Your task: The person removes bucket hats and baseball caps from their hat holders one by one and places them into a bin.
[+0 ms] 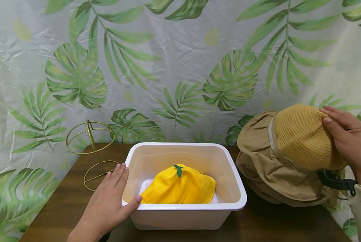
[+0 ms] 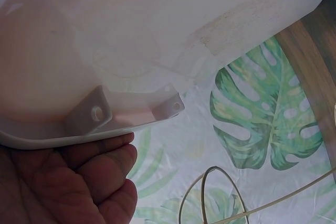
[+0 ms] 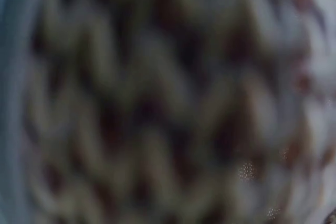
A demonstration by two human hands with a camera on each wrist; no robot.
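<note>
1. As is seen from the head view, the knitted hat (image 1: pixel 302 137), straw-yellow, is pinched by the right hand (image 1: pixel 354 137) near the tip of its crown, thumb and fingers being drawn together on the knit.
2. Most of the hat is spread to the left of and below that pinch, and its crown is tilted up toward the right.
3. Along the crown's left side a pale band (image 1: pixel 271 134) is seen, next to tan cloth (image 1: pixel 253 164) with wide, wavy edges; how many pieces are stacked there cannot be told.
4. A black strap (image 1: pixel 334 181) is worn at the right wrist; in that wrist's own view, only a blurred, coarse texture is shown.
5. The white tub (image 1: pixel 180 220) is touched at its left rim and near front corner by the left hand (image 1: pixel 107 198), whose fingers are stretched out, with the thumb spread apart from them.
6. Inside the tub, a bright yellow hat (image 1: pixel 183 185) topped by a green leaf (image 1: pixel 178 170) is contained, well left of the right hand's pinch; whether it is touched by the left thumb cannot be told.
7. The gold wire stand (image 1: pixel 91 136) is placed left of the tub, on the wooden table (image 1: pixel 62 201), behind which a leaf-print cloth (image 1: pixel 180 50) is hung.
</note>
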